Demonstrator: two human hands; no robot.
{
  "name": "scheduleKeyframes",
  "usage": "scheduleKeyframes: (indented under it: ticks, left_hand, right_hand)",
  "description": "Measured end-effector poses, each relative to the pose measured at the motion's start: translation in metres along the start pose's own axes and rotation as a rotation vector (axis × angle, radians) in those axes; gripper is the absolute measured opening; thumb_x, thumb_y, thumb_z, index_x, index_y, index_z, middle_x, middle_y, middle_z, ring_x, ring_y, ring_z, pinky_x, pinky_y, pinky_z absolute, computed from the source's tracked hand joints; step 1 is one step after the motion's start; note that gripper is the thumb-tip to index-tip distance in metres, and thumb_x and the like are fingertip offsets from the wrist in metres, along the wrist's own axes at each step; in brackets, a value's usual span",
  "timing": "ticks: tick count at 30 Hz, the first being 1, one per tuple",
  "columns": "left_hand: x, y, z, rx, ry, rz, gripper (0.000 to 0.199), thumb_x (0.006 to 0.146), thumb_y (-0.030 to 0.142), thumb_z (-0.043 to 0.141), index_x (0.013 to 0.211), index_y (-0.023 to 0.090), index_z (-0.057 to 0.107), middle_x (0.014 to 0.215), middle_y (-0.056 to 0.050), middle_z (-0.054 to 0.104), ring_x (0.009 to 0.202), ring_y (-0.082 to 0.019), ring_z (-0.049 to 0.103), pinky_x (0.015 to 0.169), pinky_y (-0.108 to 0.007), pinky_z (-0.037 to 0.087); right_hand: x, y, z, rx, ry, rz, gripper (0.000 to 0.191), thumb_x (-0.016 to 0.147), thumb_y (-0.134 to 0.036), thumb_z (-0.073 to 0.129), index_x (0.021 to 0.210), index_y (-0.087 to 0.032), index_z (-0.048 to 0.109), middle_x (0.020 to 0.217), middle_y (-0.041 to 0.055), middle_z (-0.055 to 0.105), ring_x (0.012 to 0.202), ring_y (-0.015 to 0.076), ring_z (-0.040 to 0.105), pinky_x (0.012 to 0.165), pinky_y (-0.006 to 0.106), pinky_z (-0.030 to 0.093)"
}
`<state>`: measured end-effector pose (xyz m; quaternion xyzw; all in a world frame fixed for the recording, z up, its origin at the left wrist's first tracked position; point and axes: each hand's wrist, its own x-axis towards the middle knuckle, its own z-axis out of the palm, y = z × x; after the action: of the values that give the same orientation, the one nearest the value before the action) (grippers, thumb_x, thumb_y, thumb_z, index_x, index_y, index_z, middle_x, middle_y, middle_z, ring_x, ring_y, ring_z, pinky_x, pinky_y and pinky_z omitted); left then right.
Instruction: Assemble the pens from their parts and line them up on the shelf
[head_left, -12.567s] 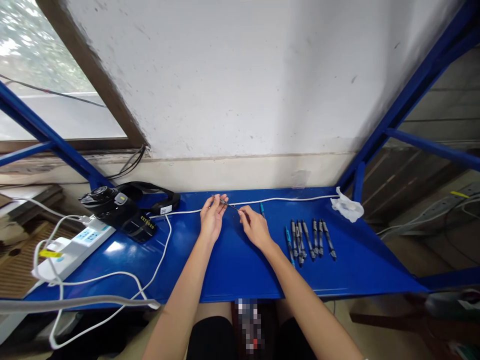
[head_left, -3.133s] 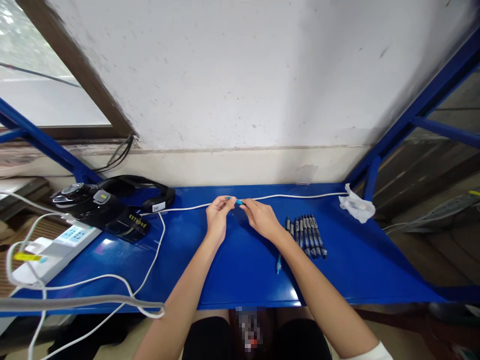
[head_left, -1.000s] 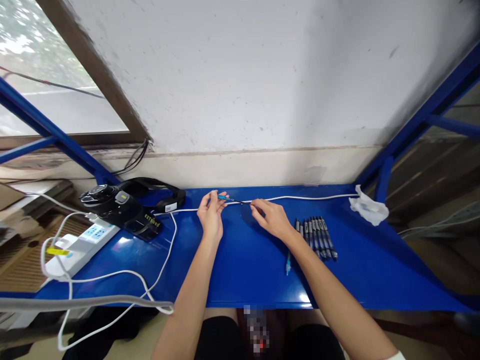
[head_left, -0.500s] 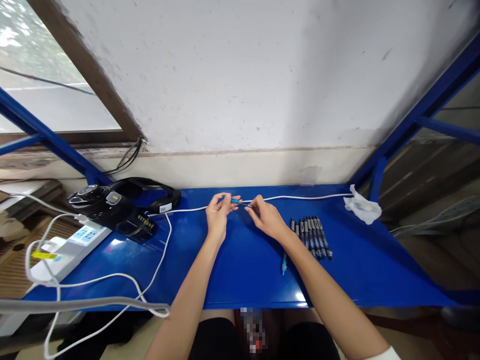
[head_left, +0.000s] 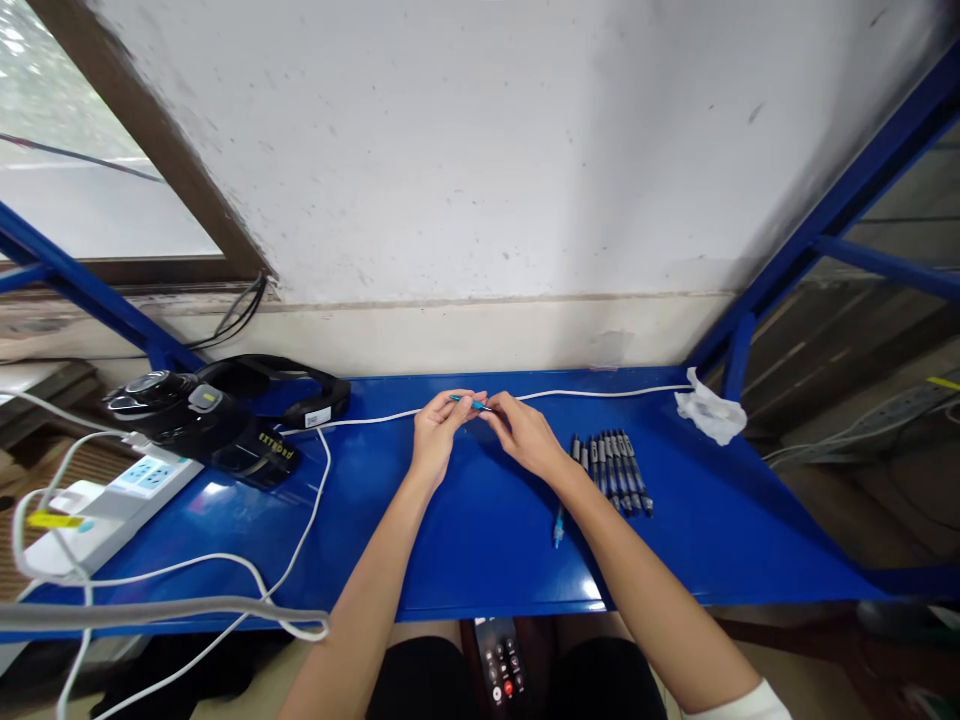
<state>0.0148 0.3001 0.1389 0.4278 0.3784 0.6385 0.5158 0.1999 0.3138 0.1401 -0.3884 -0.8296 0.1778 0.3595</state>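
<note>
Over the back half of the blue table (head_left: pixel 480 540), my left hand (head_left: pixel 435 435) is closed on a slim blue pen part (head_left: pixel 478 405). My right hand (head_left: pixel 523 432) pinches the thin dark end that sticks out of it on the right. Both hands nearly meet, and the fingertips hide much of the piece. Several black pens (head_left: pixel 615 475) lie side by side in a row to the right of my right forearm. Partly behind that forearm lies a pen with a light blue end (head_left: pixel 559 528).
A black bottle (head_left: pixel 210 430) lies on the left beside a black headset-like band (head_left: pixel 326 400) and a white power strip (head_left: pixel 112 515). White cable (head_left: pixel 319 480) loops there and runs along the back. Crumpled tissue (head_left: pixel 711 412) sits at the right; a phone (head_left: pixel 501 660) is below the table edge.
My hands have come closer together, and less of the thin dark rod shows between them. The view has shifted slightly to the right.
</note>
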Motion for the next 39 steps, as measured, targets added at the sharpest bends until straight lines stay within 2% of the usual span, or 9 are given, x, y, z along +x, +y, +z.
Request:
scheduleKeyframes:
  ticks: [4,6,9,14,23,26,31,35,39]
  left_hand:
    - [0.0,0.001,0.001,-0.044,-0.044,-0.015,0.038,0.088,0.047,0.088,0.111,0.019,0.078,0.124,-0.018,0.082,0.116,-0.031,0.079,0.107,-0.045,0.058]
    - [0.0,0.003,0.001,-0.077,-0.057,-0.017,0.039,0.088,0.048,0.088,0.112,0.019,0.078,0.127,-0.018,0.081,0.119,-0.031,0.078,0.109,-0.046,0.057]
    - [0.0,0.003,0.002,-0.104,-0.082,-0.014,0.039,0.089,0.047,0.087,0.114,0.019,0.077,0.132,-0.018,0.079,0.121,-0.031,0.077,0.112,-0.048,0.056]
    - [0.0,0.003,0.001,-0.129,-0.091,-0.025,0.041,0.089,0.047,0.087,0.115,0.019,0.075,0.133,-0.02,0.078,0.122,-0.031,0.077,0.114,-0.048,0.054]
    - [0.001,0.004,0.002,-0.139,-0.099,-0.021,0.04,0.09,0.045,0.087,0.117,0.019,0.073,0.132,-0.019,0.078,0.121,-0.032,0.077,0.116,-0.05,0.052]
    - [0.001,0.004,0.002,-0.143,-0.087,-0.024,0.042,0.088,0.046,0.088,0.116,0.02,0.072,0.13,-0.019,0.079,0.119,-0.032,0.078,0.114,-0.05,0.053]
    - [0.001,0.005,0.002,-0.157,-0.078,-0.021,0.039,0.087,0.046,0.089,0.111,0.022,0.07,0.127,-0.018,0.08,0.118,-0.031,0.078,0.113,-0.05,0.054]
    - [0.001,0.002,0.002,-0.109,-0.055,-0.032,0.037,0.085,0.043,0.091,0.11,0.021,0.075,0.12,-0.015,0.081,0.112,-0.027,0.078,0.106,-0.043,0.057]
    - [0.003,-0.005,-0.001,-0.024,-0.01,-0.039,0.035,0.078,0.034,0.096,0.105,0.02,0.08,0.098,-0.007,0.081,0.091,-0.019,0.077,0.09,-0.031,0.059]
  right_hand:
    - [0.0,0.001,0.0,-0.003,-0.015,0.008,0.016,0.115,-0.037,0.047,0.11,-0.025,0.056,0.101,0.0059,0.075,0.083,0.0213,0.071,0.075,0.03,0.047]
    - [0.0,0.0,0.0,-0.036,-0.031,0.003,0.019,0.117,-0.036,0.043,0.111,-0.025,0.058,0.101,0.0059,0.075,0.085,0.0212,0.071,0.076,0.03,0.047]
    - [0.0,-0.001,0.001,-0.002,-0.007,0.018,0.015,0.115,-0.037,0.049,0.117,-0.025,0.057,0.103,0.0056,0.076,0.086,0.0214,0.071,0.076,0.03,0.047]
    - [0.0,-0.001,0.001,-0.038,-0.027,0.016,0.023,0.117,-0.036,0.041,0.109,-0.025,0.06,0.1,0.0056,0.075,0.083,0.0209,0.07,0.075,0.03,0.046]
    - [0.0,0.0,0.003,-0.07,-0.024,0.043,0.019,0.116,-0.04,0.047,0.118,-0.025,0.06,0.104,0.0055,0.076,0.087,0.0217,0.072,0.075,0.029,0.046]
    - [0.0,0.001,0.004,-0.082,-0.048,0.045,0.017,0.115,-0.037,0.048,0.115,-0.025,0.061,0.1,0.0048,0.076,0.085,0.0215,0.072,0.074,0.029,0.046]
    - [0.001,-0.001,0.003,-0.091,-0.056,0.033,0.026,0.118,-0.037,0.042,0.123,-0.027,0.066,0.117,0.0077,0.079,0.101,0.0232,0.075,0.081,0.03,0.049]
    - [0.0,-0.004,0.002,-0.041,-0.044,0.071,0.022,0.117,-0.039,0.043,0.125,-0.025,0.058,0.102,0.0053,0.078,0.087,0.0229,0.075,0.075,0.03,0.047]
    - [-0.001,-0.002,0.004,-0.014,-0.018,0.062,0.016,0.114,-0.04,0.051,0.117,-0.024,0.053,0.091,0.0027,0.074,0.076,0.0218,0.07,0.069,0.029,0.043]
